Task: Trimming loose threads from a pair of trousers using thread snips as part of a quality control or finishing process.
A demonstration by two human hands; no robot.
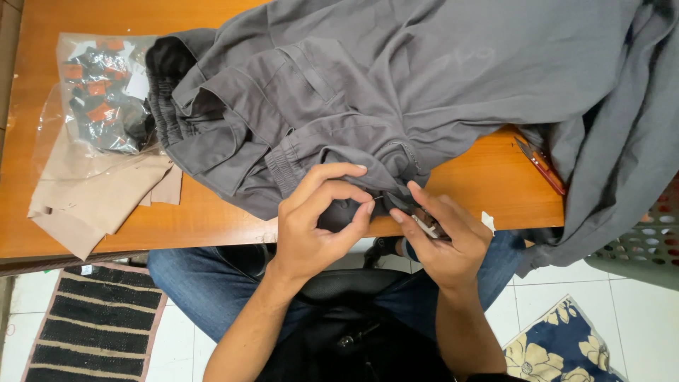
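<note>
Orange wooden table bears grey trousers; plastic bag; beige fabric.

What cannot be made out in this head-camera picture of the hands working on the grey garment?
- Small tool in the right hand: fingers cover most of it.
- Bag contents: crumpled plastic blurs them.
- Grey garment: cut off by top and right edges.
- Red-handled snips: partly under cloth.
- Left hand pinch point: too small.

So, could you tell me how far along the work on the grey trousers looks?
Nothing shows as finished. In hand: the left hand pinches the grey trousers at the table edge, while the right hand holds small thread snips against the pinched spot. The rest of the garment lies untouched.
</note>
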